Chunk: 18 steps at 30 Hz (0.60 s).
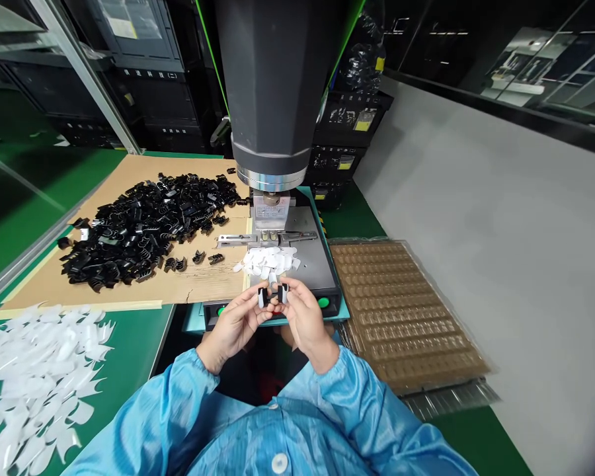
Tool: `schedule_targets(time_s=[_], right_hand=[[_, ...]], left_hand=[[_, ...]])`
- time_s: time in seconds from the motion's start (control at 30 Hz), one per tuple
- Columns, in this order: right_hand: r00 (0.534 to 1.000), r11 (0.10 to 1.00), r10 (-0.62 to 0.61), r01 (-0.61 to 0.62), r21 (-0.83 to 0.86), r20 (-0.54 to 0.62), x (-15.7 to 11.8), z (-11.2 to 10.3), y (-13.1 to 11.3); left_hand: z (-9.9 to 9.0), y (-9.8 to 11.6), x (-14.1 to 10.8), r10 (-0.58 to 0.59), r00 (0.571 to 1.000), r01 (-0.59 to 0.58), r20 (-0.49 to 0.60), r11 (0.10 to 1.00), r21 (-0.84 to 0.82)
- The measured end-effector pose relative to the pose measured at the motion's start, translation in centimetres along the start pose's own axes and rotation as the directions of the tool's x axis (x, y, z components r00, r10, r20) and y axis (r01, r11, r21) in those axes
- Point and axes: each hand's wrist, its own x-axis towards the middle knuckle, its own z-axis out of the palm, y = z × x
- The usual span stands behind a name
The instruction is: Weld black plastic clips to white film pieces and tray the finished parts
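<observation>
Both hands meet in front of the machine base, just below a small heap of white pieces (272,261). My left hand (235,322) pinches the left side of a small black part with white faces (262,297). The fingers of my right hand (307,320) close on its right side (282,293). Whether this is one part or two touching cannot be made out. Behind the white pieces stands a metal fixture (270,236) under the machine's dark head (272,99). A large pile of black clips (149,225) lies on brown cardboard (218,281) to the left.
Many white curved pieces (39,383) cover the green table at the lower left. Stacked clear trays (406,311) lie at the right beside a grey wall (500,231). A green button (323,302) sits on the machine's front edge. Black crates (350,132) stand behind.
</observation>
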Motion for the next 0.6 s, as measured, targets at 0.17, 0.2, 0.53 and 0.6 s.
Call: schedule_targets(time_s=[0.17, 0.2, 0.53, 0.6], right_hand=[[1.000, 1.000, 0.017, -0.017, 0.000, -0.004, 0.3, -0.4, 0.5], [1.000, 1.000, 0.002, -0.002, -0.031, -0.006, 0.3, -0.6, 0.6], [0.913, 0.383, -0.301, 0.381, -0.841, 0.276, -1.7, -0.9, 0.3], [0.893, 0.352, -0.348, 0.408, -0.843, 0.286, -0.9, -1.8, -0.6]], left_hand=[[0.4, 0.2, -0.1, -0.005, 1.000, 0.005, 0.006, 1.000, 0.004], [0.4, 0.2, -0.1, -0.001, 1.000, 0.001, -0.004, 1.000, 0.017], [0.6, -2.0, -0.5, 0.148, 0.981, -0.096, -0.125, 0.932, 0.351], [0.2, -1.2, -0.8, 0.148, 0.984, -0.086, -0.097, 0.879, 0.469]])
